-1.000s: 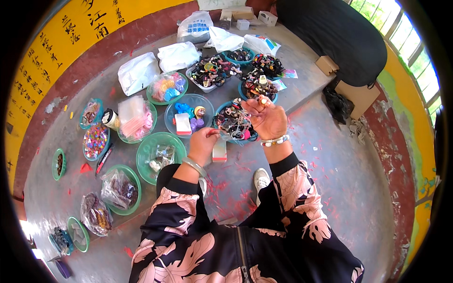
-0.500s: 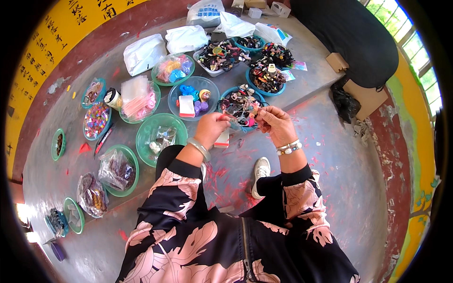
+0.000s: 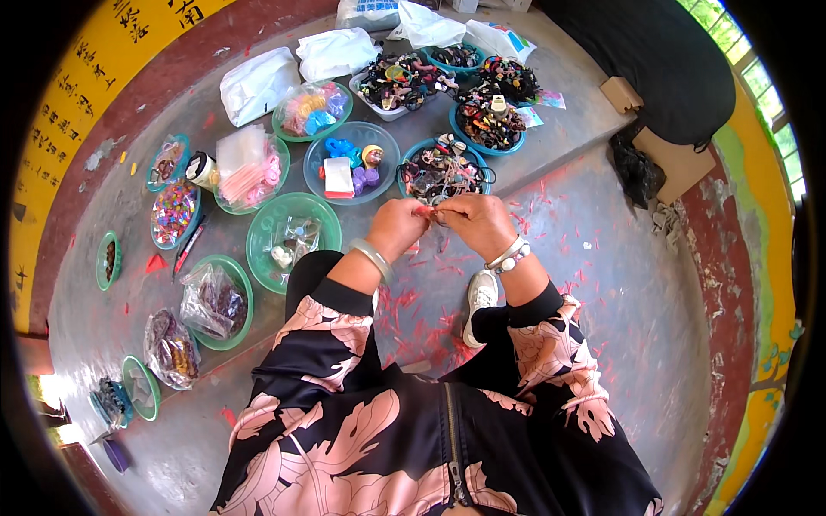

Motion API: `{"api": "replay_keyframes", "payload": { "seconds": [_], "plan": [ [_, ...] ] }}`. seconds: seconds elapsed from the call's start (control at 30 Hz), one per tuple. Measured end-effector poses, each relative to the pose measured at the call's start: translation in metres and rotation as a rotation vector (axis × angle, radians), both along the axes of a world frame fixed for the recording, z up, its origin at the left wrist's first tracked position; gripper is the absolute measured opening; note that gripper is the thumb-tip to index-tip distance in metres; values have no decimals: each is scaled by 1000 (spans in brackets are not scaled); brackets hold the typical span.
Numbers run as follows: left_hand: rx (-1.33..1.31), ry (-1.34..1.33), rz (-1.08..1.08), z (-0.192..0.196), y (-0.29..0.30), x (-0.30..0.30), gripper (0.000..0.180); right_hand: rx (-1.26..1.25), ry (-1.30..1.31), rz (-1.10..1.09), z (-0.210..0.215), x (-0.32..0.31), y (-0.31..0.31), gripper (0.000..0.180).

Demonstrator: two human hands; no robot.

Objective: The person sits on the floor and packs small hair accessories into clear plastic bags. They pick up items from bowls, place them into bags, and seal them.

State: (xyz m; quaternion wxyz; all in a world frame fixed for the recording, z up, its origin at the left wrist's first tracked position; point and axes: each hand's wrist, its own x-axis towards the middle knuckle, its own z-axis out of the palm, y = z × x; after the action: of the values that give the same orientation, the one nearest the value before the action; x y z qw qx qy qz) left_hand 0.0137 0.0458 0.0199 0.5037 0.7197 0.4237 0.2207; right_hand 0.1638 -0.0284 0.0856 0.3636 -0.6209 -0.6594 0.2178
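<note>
Pinching small red-pink item [image 3: 423, 210] between both hands: left hand [image 3: 397, 225] and right hand [image 3: 476, 222] closed together on it, fingertips meeting; item mostly hidden, kind not discernible. Position: just in front of blue bowl of dark mixed hair accessories [image 3: 442, 169]. Green bowl with clear packets [image 3: 292, 230] near left hand. Bowls and dishes laid out: roughly fourteen. White bags [image 3: 258, 82]: about five. Surface: grey concrete floor [image 3: 594, 258] with red flecks; yellow wall [image 3: 77, 95] at left.
</note>
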Motion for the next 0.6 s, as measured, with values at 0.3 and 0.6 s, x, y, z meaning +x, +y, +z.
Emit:
{"api": "replay_keyframes", "payload": {
  "seconds": [0.3,0.6],
  "plan": [
    [106,60,-163,2,-3,-4,17,9,-343,57,-2,1,-3,10],
    [192,30,-289,5,-6,-4,17,61,-462,204,-7,8,-2,8]
  ]
}}
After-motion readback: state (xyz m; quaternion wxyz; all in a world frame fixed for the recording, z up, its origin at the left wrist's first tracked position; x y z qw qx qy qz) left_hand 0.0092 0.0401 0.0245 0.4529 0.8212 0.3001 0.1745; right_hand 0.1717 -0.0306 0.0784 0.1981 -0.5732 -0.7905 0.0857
